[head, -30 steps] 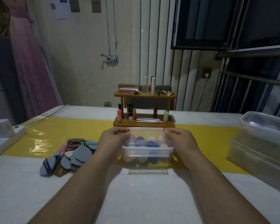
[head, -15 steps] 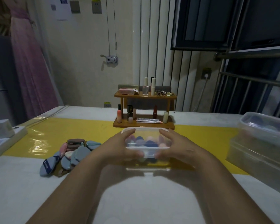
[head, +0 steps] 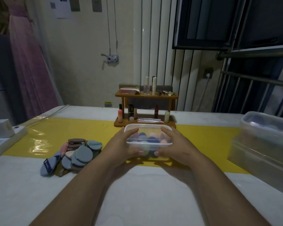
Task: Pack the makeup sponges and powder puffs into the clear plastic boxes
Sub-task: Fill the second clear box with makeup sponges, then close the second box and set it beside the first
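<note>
The fingers (head: pixel 130 132) of the left hand (head: pixel 119 148) lie curled over the left end of a lid, and its thumb presses the near wall below. The right hand (head: pixel 176 146) mirrors it on the right end, fingers draped over the lid and thumb on the near wall. Between them both hands grip the clear plastic box (head: pixel 148 143), closed under its clear lid (head: pixel 147 128).

Through the plastic show the makeup sponges (head: pixel 151 138), blue and pink, packed close together. The box sits over the near edge of a yellow strip (head: pixel 82 132) that crosses the white tabletop (head: pixel 145 193); whether its base touches the surface or hangs just above it, I cannot tell.

Just behind the box stands a wooden rack (head: pixel 145 95) with lipsticks and small bottles on two levels. To the left, well apart from the box, lies a loose pile of powder puffs (head: pixel 79 154), mostly blue, some pink and brown, straddling the edge of the yellow strip. At the right edge stand larger clear containers (head: pixel 266 144), one stacked on another. A white box (head: pixel 0 130) sits at the far left.
</note>
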